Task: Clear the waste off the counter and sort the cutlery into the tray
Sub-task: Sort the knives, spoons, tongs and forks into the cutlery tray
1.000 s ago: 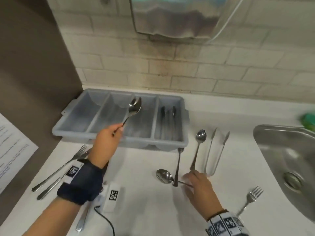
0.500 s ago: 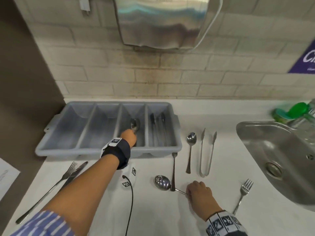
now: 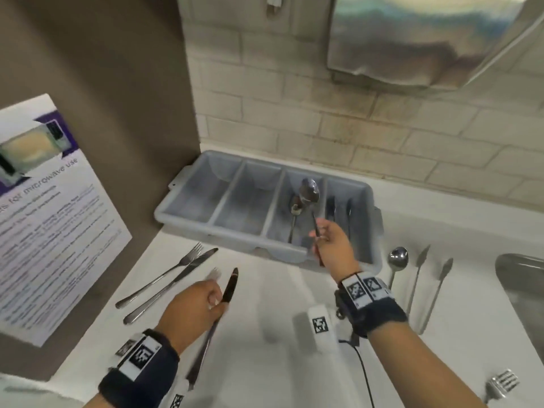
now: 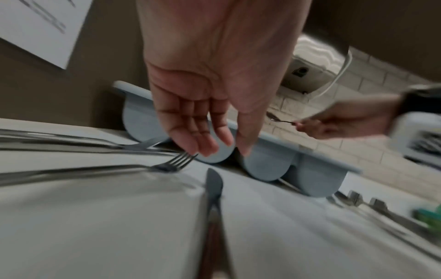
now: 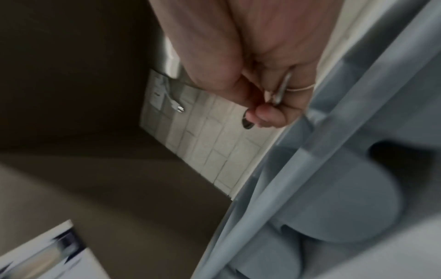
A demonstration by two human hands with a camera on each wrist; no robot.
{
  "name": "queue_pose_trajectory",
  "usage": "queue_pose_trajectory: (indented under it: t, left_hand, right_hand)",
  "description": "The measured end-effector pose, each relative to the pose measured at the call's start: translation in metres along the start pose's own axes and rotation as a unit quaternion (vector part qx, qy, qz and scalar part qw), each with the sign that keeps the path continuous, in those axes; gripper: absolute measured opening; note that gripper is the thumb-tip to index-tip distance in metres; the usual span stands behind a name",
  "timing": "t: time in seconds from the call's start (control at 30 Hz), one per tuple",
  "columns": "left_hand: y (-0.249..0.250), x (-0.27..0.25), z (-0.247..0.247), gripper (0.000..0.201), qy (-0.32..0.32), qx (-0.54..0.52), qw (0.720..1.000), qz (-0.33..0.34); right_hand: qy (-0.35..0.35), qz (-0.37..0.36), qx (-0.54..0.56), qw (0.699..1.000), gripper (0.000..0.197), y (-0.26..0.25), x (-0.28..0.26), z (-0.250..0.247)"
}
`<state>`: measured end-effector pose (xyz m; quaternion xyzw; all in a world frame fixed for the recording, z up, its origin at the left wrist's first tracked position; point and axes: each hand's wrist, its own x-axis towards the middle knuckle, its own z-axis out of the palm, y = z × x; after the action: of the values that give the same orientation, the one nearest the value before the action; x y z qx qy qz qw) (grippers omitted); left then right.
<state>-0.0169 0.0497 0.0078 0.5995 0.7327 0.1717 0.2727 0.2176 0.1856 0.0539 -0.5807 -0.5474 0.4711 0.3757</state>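
White tabletop (image 3: 265, 357) under pale wall tiles carries the grey tray (image 3: 188, 198) at twelve o'clock. Over its third compartment the right hand (image 3: 332, 245) pinches a spoon (image 3: 309, 191) by the handle, bowl up, above another spoon (image 3: 294, 213) lying inside. The step in hand looks like dropping this spoon; next it calls for lowering and letting go. At eight o'clock the left hand (image 4: 205, 113), fingers (image 4: 190, 136) relaxed and apart, reaches toward a fork (image 4: 171, 164) beside a knife (image 3: 229, 290), touching neither clearly. More cutlery lies around. At nine o'clock a wall notice (image 3: 44, 231) reads "microwave use".
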Motion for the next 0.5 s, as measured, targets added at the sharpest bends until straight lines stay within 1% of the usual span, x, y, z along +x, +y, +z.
queue_pose_trajectory:
  t: [0.03, 0.07, 0.1, 0.13, 0.17, 0.2, 0.23, 0.27, 0.3, 0.33, 0.37, 0.4, 0.47, 0.5]
  left_hand:
    - [-0.009, -0.005, 0.003, 0.018, -0.004, 0.011, 0.999, -0.029]
    - [-0.016, -0.01, 0.007, 0.022, -0.012, 0.021, 0.998, -0.056]
    - [-0.021, -0.014, 0.01, 0.026, -0.025, 0.03, 0.996, -0.078]
    - [-0.024, -0.017, 0.013, 0.029, -0.037, 0.037, 0.994, -0.094]
    - [-0.025, -0.02, 0.016, 0.031, -0.048, 0.043, 0.993, -0.102]
    - [-0.025, -0.022, 0.018, 0.033, -0.057, 0.047, 0.992, -0.107]
    - [-0.026, -0.023, 0.021, 0.035, -0.06, 0.047, 0.991, -0.108]
    - [-0.025, -0.024, 0.024, 0.036, -0.062, 0.045, 0.991, -0.11]
    - [-0.025, -0.025, 0.025, 0.036, -0.062, 0.043, 0.991, -0.111]
    - [-0.024, -0.025, 0.027, 0.035, -0.06, 0.041, 0.992, -0.108]
    - [-0.024, -0.025, 0.028, 0.033, -0.056, 0.038, 0.992, -0.102]
    - [-0.023, -0.026, 0.028, 0.032, -0.055, 0.033, 0.993, -0.099]
    - [-0.02, -0.027, 0.027, 0.032, -0.057, 0.038, 0.994, -0.089]
    - [-0.02, -0.027, 0.026, 0.032, -0.055, 0.047, 0.994, -0.084]
  right_hand:
    - [-0.007, 0.036, -0.01, 0.999, 0.041, -0.003, 0.02, 0.012]
    - [-0.017, 0.054, -0.052, 0.997, 0.038, -0.006, 0.038, 0.022]
    - [-0.031, 0.06, -0.112, 0.991, 0.033, -0.01, 0.053, 0.031]
    - [-0.071, 0.058, -0.198, 0.976, 0.032, -0.012, 0.064, 0.039]
    - [-0.111, 0.066, -0.315, 0.94, 0.033, -0.013, 0.072, 0.045]
    - [-0.148, 0.045, -0.455, 0.877, 0.034, -0.013, 0.076, 0.051]
    - [-0.177, 0.005, -0.565, 0.806, 0.035, -0.013, 0.079, 0.054]
    - [-0.205, -0.015, -0.627, 0.752, 0.036, -0.011, 0.081, 0.057]
    - [-0.215, -0.01, -0.641, 0.736, 0.037, -0.006, 0.084, 0.06]
    - [-0.212, -0.003, -0.633, 0.745, 0.036, -0.003, 0.085, 0.061]
    - [-0.188, 0.002, -0.6, 0.777, 0.035, -0.003, 0.082, 0.06]
    - [-0.152, -0.004, -0.553, 0.819, 0.032, -0.003, 0.079, 0.058]
    - [-0.066, -0.054, -0.409, 0.908, 0.03, -0.002, 0.059, 0.05]
    - [-0.018, -0.107, -0.341, 0.934, 0.03, -0.001, 0.043, 0.042]
